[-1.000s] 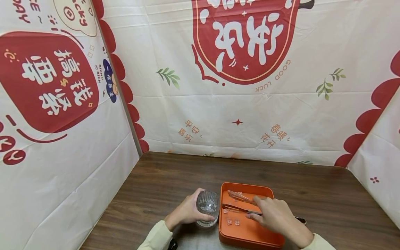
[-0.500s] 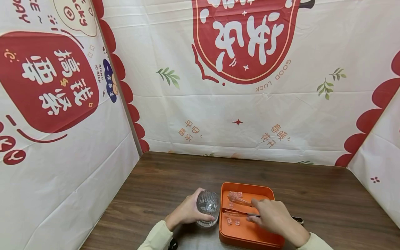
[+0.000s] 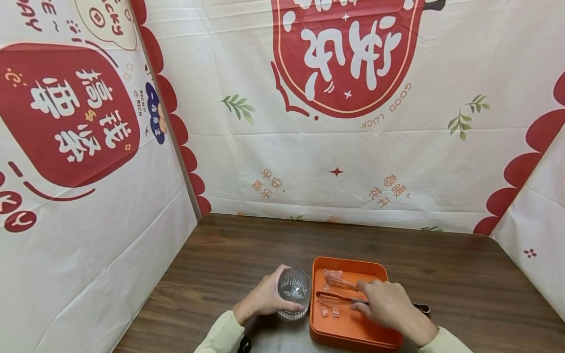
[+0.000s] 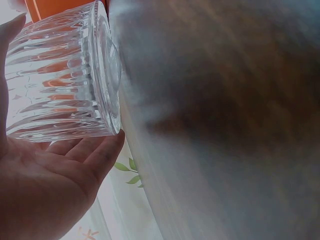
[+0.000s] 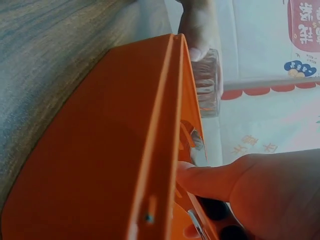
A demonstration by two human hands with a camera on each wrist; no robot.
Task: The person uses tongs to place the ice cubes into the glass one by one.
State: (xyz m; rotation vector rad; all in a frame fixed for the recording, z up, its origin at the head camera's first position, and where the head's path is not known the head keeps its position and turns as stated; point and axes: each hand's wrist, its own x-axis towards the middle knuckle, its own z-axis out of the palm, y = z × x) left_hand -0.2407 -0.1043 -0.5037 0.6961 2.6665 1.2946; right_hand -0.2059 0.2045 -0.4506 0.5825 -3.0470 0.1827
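Note:
My left hand [image 3: 265, 298] grips a ribbed clear drinking glass [image 3: 293, 287] upright on the table, just left of an orange box [image 3: 353, 334]. In the left wrist view the fingers and palm lie around the glass [image 4: 55, 85]. My right hand [image 3: 388, 305] holds a pair of tongs [image 3: 348, 299] low in the box, their two arms spread, the clear tips pointing left. Several small clear cubes [image 3: 336, 312] lie on the box floor; some sit at the upper tip. In the right wrist view, the box wall [image 5: 100, 135] hides most of the tongs.
The brown wood-grain table [image 3: 247, 245] extends behind the box and to both sides. White printed cloth [image 3: 309, 152] hangs at the back, left and right. The box's raised rim [image 3: 311, 274] stands close against the glass.
The tongs have shifted slightly within the box, and a small cube between their arms has moved toward the far side. The left hand and the glass stay where they were.

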